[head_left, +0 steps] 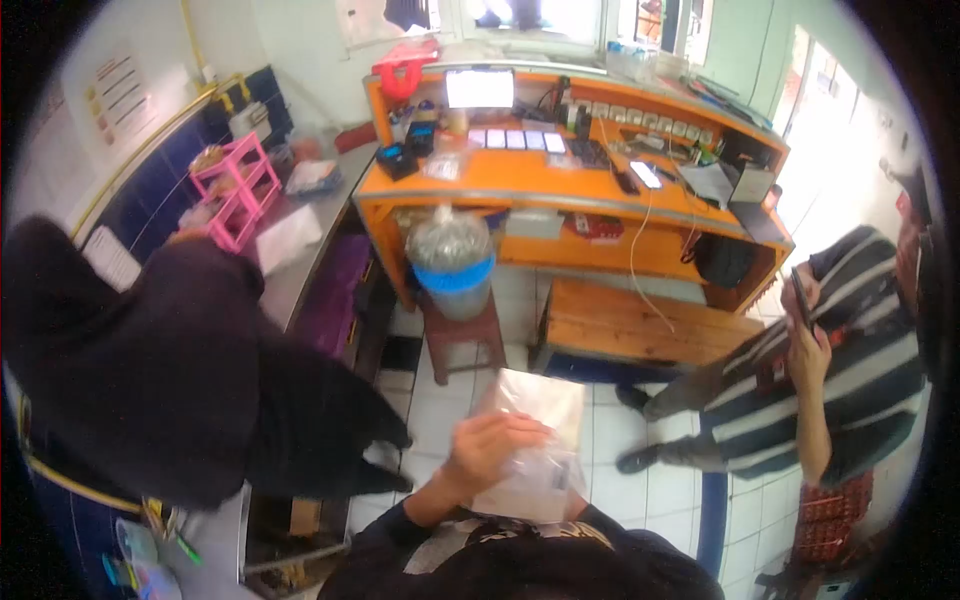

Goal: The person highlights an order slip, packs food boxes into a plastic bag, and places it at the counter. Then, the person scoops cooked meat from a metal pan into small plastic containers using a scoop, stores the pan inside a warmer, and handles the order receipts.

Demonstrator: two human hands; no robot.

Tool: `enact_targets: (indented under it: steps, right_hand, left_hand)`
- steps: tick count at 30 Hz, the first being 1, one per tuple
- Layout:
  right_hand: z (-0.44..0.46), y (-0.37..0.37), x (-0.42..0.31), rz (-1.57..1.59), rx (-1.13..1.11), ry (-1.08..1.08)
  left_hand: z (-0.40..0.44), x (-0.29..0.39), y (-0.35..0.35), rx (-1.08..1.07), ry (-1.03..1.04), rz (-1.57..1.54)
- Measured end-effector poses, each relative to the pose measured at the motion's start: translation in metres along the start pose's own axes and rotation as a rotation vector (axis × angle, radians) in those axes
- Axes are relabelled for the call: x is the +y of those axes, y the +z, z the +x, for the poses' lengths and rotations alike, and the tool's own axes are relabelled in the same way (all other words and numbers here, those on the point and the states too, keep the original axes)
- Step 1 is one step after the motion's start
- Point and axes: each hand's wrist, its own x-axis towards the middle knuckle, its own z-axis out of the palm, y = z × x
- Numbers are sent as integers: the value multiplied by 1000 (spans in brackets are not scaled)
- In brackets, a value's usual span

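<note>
A pale, boxy package (pixel 550 400), partly covered by clear or whitish plastic (pixel 540 480), is held close in front of my body. Across its upper left side lies my left hand (pixel 495 445), fingers together and pressed on the package and plastic. My right forearm comes up at the package's lower right, where only a sliver of skin (pixel 577 506) shows. The package hides the fingers of my right hand, so I cannot see how they are placed.
Ahead stands an orange counter (pixel 500 185) with a lit screen (pixel 480 88) and phones. Before it are a lined bin (pixel 455 270) on a stool (pixel 465 335) and a wooden bench (pixel 640 325). One person in dark clothing (pixel 170 350) is left; another with a phone (pixel 803 300) is right.
</note>
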Motion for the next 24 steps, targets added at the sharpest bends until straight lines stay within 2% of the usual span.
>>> enact_targets:
  steps: [2, 3, 5, 6, 9, 13, 15, 17, 19, 23, 24]
  right_hand:
    - [16, 1, -69, -23, 86, -122]
    - [23, 6, -103, -37, 130, -170]
    - [34, 15, -165, -61, 208, -259]
    - [43, 23, -198, -71, 225, -302]
    - [74, 40, -277, -76, 253, -413]
    - [134, 69, -365, -87, 221, -522]
    - [166, 83, -408, -102, 190, -558]
    - [199, 98, -455, -130, 155, -596]
    - [232, 112, -510, -155, 112, -636]
    - [297, 135, -636, -211, 33, -720]
    - [315, 139, -674, -229, 15, -747]
  left_hand:
    - [50, -53, 16, -107, 96, -68]
    - [78, -75, 21, -83, 100, -86]
    - [126, -114, 30, -106, 19, -119]
    - [147, -139, 29, -225, -28, -188]
    - [229, -170, 17, -162, -28, -187]
    - [265, -248, 5, -168, 9, -328]
    - [272, -286, -10, -106, -176, -356]
    - [270, -333, -21, -77, -178, -310]
    - [281, -373, -40, -87, -531, -349]
    - [346, -463, -55, -18, -637, -289]
    - [381, -486, -51, -40, -490, -207]
